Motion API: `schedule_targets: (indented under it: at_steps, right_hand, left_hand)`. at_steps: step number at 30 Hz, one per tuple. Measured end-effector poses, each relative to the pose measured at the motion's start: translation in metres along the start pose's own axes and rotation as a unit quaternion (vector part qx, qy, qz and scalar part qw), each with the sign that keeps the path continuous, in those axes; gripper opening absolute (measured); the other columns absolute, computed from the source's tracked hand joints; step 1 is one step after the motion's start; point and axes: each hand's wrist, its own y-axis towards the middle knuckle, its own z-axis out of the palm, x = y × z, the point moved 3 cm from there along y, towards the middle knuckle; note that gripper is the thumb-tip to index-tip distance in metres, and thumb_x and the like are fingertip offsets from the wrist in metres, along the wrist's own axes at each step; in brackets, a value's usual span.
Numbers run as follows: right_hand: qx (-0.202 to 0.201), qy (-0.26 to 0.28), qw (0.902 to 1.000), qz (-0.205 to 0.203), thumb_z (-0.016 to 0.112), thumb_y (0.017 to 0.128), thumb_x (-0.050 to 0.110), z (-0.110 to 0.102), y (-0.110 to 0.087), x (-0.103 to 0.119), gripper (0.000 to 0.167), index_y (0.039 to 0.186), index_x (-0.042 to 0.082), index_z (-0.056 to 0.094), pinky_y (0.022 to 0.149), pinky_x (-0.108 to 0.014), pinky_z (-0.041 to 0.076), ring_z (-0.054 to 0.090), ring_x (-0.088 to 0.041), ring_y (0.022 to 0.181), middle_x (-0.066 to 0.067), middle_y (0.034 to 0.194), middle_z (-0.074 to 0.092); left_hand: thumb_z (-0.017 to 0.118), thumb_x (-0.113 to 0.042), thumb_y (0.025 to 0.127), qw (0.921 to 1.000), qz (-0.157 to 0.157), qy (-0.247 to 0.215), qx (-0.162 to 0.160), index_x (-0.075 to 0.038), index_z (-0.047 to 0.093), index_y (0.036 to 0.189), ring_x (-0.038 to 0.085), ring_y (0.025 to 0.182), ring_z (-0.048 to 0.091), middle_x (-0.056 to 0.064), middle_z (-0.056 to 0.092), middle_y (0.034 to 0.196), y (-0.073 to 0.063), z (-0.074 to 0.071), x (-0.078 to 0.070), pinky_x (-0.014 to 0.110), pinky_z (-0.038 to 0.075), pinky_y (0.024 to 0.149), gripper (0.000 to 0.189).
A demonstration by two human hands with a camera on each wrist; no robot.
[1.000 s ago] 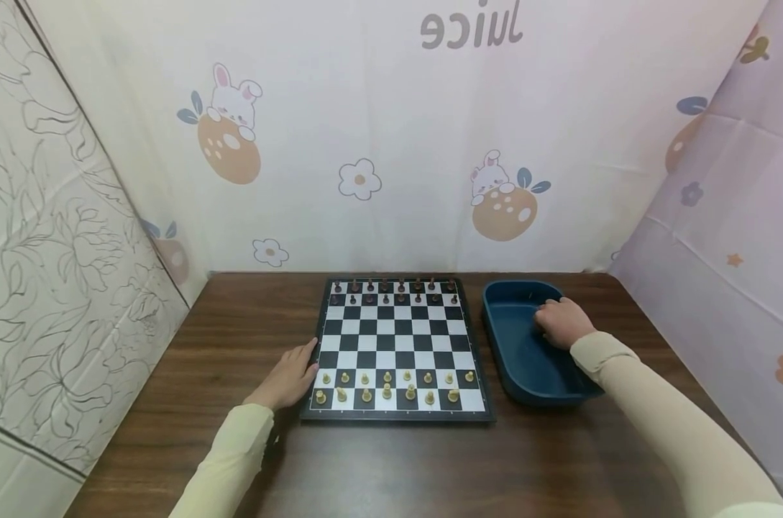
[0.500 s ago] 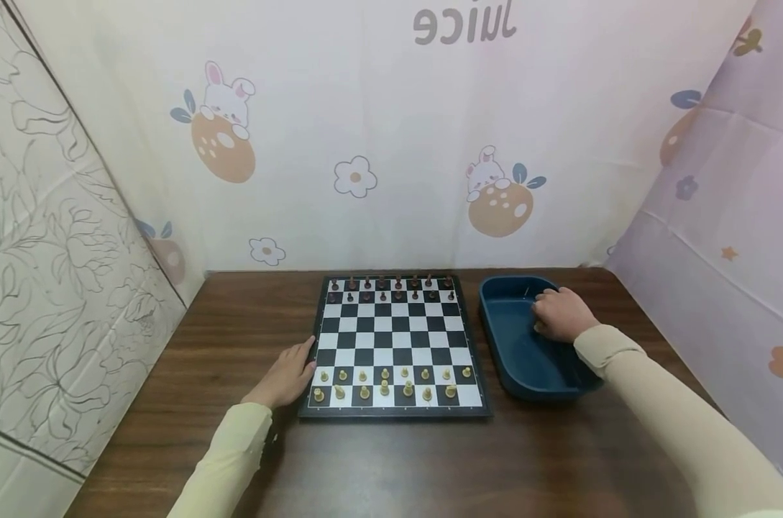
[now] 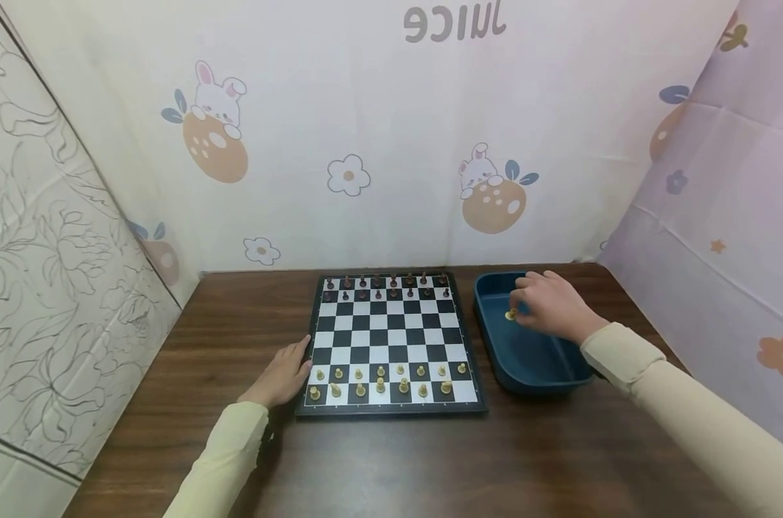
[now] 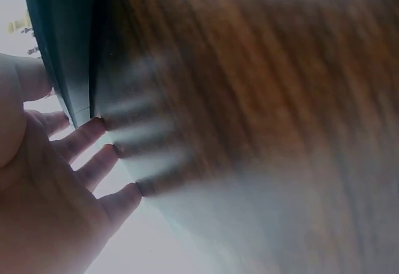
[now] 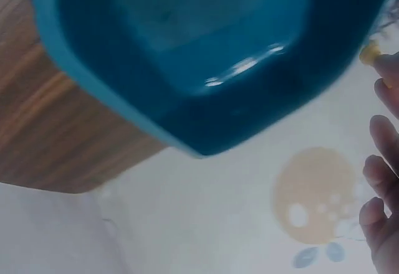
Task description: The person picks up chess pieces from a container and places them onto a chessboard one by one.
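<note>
A black-and-white chessboard (image 3: pixel 378 337) lies on the table, dark red chess pieces (image 3: pixel 393 283) in two rows at its far side and pale yellow chess pieces (image 3: pixel 381 385) in two rows at the near side. The near right corner square holds no piece. My left hand (image 3: pixel 277 374) rests at the board's left edge, fingers extended and touching it. Over the blue bin (image 3: pixel 504 360), my right hand (image 3: pixel 553 306) pinches a pale yellow chess piece (image 3: pixel 510 314) between thumb and finger. The same chess piece (image 5: pixel 370 53) shows at the fingertips in the right wrist view; its exact kind is unclear.
The blue bin stands right of the chessboard, with a narrow gap of brown wooden table (image 3: pixel 378 460) between them. A patterned cloth (image 3: pixel 365 108) hangs behind the table, and another patterned sheet (image 3: pixel 55 252) stands at the left.
My right hand has risen from inside the blue bin and moved slightly left, and a pale yellow chess piece now shows in its fingers. My left hand stays at the board's edge.
</note>
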Motion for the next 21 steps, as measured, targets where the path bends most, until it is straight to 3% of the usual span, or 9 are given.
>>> schedule_targets:
  at_steps: [8, 15, 21]
  right_hand:
    - [-0.007, 0.006, 0.9981, -0.061, 0.084, 0.069, 0.026, -0.012, -0.001, 0.050, 0.017, 0.080, 0.018, 0.074, 0.057, -0.025, 0.035, 0.046, -0.013, 0.069, 0.005, 0.077, 0.059]
    - [0.009, 0.019, 0.9948, -0.099, 0.081, 0.070, 0.025, 0.003, -0.005, 0.088, 0.013, 0.080, 0.021, 0.074, 0.056, -0.024, 0.030, 0.043, -0.009, 0.068, 0.009, 0.075, 0.058]
    - [0.043, 0.021, 0.9908, -0.126, 0.078, 0.074, 0.027, 0.022, -0.005, 0.107, 0.013, 0.086, 0.021, 0.076, 0.057, -0.025, 0.032, 0.044, -0.011, 0.069, 0.007, 0.078, 0.060]
  left_hand:
    - [0.039, -0.024, 0.102, 1.0000, -0.004, 0.004, 0.001, -0.001, 0.020, 0.151, 0.041, 0.136, 0.026, 0.024, 0.031, 0.148, 0.000, 0.002, 0.002, 0.056, 0.024, 0.110, 0.057]
    - [0.040, -0.022, 0.101, 1.0000, 0.000, 0.009, -0.004, 0.002, 0.022, 0.149, 0.042, 0.136, 0.027, 0.026, 0.032, 0.147, -0.002, 0.001, 0.001, 0.055, 0.024, 0.110, 0.057]
    - [0.039, -0.023, 0.101, 1.0000, -0.003, 0.008, -0.002, 0.001, 0.022, 0.150, 0.041, 0.136, 0.027, 0.025, 0.032, 0.148, -0.002, 0.001, 0.000, 0.054, 0.024, 0.110, 0.057]
